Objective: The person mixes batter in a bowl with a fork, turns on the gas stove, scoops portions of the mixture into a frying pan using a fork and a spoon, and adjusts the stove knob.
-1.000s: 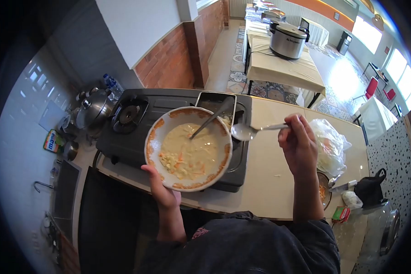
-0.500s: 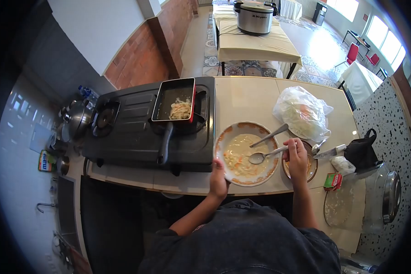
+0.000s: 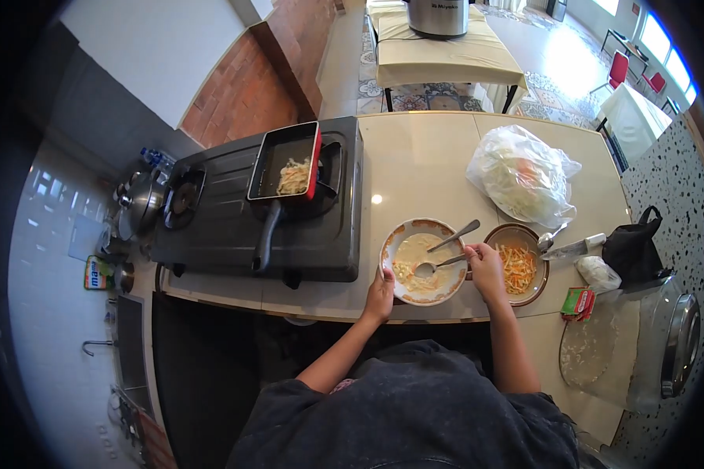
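Note:
My left hand (image 3: 379, 298) grips the left rim of a white bowl (image 3: 386, 248) with an orange pattern. Pale batter (image 3: 417, 254) with bits of vegetable fills the bowl. Between the fingers of my right hand (image 3: 485, 268) is the handle of a spoon (image 3: 425, 270), its head over the batter. A second utensil (image 3: 455, 235) leans on the bowl's upper right rim. Close on the right stands a brown-rimmed bowl (image 3: 518, 268) of shredded vegetables. On the stove, a red rectangular pan (image 3: 271, 156) holds a small clump of mixture (image 3: 295, 177).
A black two-burner stove (image 3: 211, 227) fills the counter's left part. To the right are a plastic bag (image 3: 522, 173), a knife (image 3: 577, 245), a black bag (image 3: 632, 250), a red-green packet (image 3: 577, 303) and a clear lidded container (image 3: 649, 344).
The bowl has moved from above the stove to the counter on the right, with both hands. The pan, earlier largely covered by it, now shows. The spoon has come over the batter.

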A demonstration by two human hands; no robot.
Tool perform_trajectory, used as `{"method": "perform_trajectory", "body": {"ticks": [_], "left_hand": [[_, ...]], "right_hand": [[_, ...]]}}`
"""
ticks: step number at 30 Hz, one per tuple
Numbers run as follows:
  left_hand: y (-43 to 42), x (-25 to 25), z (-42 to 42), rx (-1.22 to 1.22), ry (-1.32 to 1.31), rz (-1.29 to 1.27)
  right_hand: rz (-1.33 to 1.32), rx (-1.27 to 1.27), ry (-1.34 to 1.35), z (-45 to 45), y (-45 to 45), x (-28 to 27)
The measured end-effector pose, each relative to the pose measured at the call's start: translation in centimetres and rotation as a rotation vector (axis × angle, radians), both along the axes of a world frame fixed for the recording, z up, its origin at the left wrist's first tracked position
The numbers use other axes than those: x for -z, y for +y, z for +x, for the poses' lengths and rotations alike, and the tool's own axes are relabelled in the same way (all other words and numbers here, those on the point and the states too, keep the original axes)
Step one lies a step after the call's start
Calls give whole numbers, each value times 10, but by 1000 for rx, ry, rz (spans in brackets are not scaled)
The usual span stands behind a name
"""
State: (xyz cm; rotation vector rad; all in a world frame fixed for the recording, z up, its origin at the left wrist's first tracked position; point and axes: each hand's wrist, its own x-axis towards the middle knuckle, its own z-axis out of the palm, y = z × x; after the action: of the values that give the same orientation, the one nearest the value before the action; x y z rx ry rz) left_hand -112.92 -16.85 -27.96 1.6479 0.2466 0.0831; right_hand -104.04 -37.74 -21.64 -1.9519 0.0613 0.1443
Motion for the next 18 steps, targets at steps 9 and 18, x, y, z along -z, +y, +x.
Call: {"method": "perform_trajectory", "body": {"ticks": [9, 18], "left_hand": [[-12, -10, -1, -117, 3, -112], [-14, 8, -1, -201, 53, -55]], "right_hand": [[-170, -16, -70, 13, 18, -6], [-197, -51, -136, 26, 22, 21]]}}
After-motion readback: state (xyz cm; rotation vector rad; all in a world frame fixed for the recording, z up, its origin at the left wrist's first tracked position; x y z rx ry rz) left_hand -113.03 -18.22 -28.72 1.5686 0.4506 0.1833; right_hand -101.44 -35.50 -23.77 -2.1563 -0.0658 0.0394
